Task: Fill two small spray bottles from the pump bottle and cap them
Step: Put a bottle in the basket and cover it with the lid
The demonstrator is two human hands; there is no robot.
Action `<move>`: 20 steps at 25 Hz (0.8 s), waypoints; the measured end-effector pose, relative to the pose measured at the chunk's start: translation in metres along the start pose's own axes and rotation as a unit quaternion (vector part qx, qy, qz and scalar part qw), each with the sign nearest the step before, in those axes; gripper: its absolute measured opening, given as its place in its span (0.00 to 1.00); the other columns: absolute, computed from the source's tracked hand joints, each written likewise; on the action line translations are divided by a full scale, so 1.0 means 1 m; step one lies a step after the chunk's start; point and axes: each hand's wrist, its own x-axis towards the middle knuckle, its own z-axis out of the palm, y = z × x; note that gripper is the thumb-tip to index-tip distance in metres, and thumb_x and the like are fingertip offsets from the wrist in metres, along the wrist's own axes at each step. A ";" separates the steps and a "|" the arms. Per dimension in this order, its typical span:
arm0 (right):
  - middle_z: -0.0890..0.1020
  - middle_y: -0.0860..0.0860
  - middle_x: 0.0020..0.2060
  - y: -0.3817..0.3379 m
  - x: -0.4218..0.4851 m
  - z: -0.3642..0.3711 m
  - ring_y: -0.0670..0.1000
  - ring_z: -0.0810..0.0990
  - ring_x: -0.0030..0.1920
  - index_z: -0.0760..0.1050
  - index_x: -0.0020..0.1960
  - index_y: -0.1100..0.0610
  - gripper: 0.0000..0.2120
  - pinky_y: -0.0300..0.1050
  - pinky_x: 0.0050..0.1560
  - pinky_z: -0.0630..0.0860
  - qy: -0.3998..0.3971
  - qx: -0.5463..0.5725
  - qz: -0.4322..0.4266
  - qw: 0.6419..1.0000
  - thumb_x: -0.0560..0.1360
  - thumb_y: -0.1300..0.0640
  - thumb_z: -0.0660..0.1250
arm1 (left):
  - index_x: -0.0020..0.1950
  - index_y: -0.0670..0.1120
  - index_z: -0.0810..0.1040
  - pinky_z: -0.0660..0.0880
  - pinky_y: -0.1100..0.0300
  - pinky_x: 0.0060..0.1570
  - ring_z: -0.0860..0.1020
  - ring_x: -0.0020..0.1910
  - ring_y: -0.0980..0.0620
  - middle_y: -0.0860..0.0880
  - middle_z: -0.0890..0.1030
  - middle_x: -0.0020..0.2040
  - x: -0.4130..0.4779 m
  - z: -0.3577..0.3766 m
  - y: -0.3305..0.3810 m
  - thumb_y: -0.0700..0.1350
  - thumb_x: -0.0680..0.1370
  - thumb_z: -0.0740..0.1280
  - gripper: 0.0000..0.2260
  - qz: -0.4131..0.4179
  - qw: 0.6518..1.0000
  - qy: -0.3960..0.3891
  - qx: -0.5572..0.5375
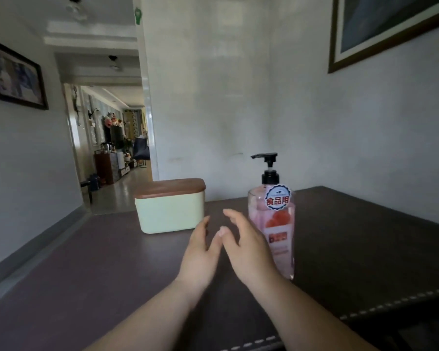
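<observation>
- Both forearms up front, left hand [200, 252] and right hand [249, 249] fingers loosely spread, holding nothing.
- Pump bottle [273, 219] upright on table [365, 236], just right of right hand, so nearer that one.
- No spray bottles visible yet; maybe in lidded box [171, 207], can't tell.

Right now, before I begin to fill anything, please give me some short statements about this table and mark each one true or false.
1. The pump bottle stands upright on the table. True.
2. The left hand holds a spray bottle. False: both hands are empty, fingers open, and no spray bottle is in view.
3. The pale green box has its brown lid on. True.
4. The right hand presses the pump head. False: it hovers beside the bottle's body, well below the pump.
5. The pump bottle is to the left of the box. False: it is to the right.
</observation>
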 end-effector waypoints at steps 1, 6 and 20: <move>0.72 0.40 0.66 0.003 -0.007 -0.012 0.39 0.70 0.62 0.66 0.68 0.40 0.18 0.36 0.61 0.68 0.010 0.000 -0.001 1.000 0.79 0.48 0.58 | 0.74 0.54 0.58 0.61 0.59 0.70 0.64 0.71 0.56 0.53 0.64 0.74 -0.005 0.010 0.006 0.54 0.78 0.59 0.25 0.005 1.000 -0.011 -0.003; 0.77 0.46 0.54 0.027 -0.019 -0.066 0.46 0.79 0.54 0.73 0.60 0.50 0.12 0.32 0.48 0.74 0.101 0.012 -0.039 0.994 0.77 0.56 0.65 | 0.75 0.52 0.52 0.66 0.66 0.63 0.65 0.67 0.66 0.57 0.64 0.72 -0.017 0.049 0.040 0.55 0.74 0.67 0.35 0.026 0.998 -0.048 0.003; 0.82 0.38 0.54 0.113 0.025 -0.066 0.41 0.83 0.53 0.68 0.60 0.32 0.13 0.48 0.55 0.81 -0.153 0.173 0.134 0.964 0.76 0.37 0.60 | 0.64 0.65 0.64 0.76 0.54 0.59 0.79 0.57 0.60 0.59 0.80 0.58 0.015 0.080 0.022 0.50 0.75 0.66 0.21 0.004 0.997 -0.064 -0.031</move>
